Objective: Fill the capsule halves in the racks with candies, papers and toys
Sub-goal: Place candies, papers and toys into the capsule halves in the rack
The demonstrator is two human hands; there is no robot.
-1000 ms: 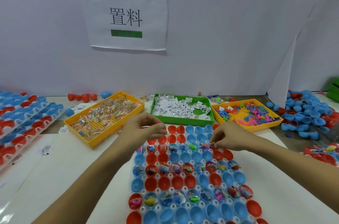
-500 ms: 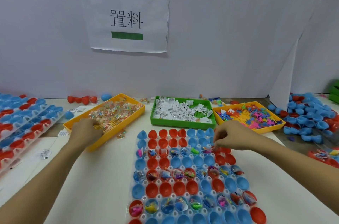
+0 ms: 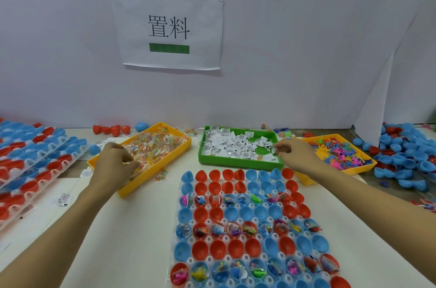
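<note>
— Head view: what have the hands got?

— My left hand (image 3: 115, 165) sits in the candy tray (image 3: 174, 153), fingers curled among the candies (image 3: 153, 144); whether it has one pinched, I can't tell. My right hand (image 3: 295, 155) is at the near right corner of the paper tray (image 3: 236, 164), fingertips drawn together over the papers (image 3: 236, 144); a grasp isn't clear either.

— And the rack?

— The rack (image 3: 250, 228) lies in front of me, between my forearms. Filled rows alternate with bare ones. The toy tray (image 3: 306, 180) is right of my right hand.
</note>
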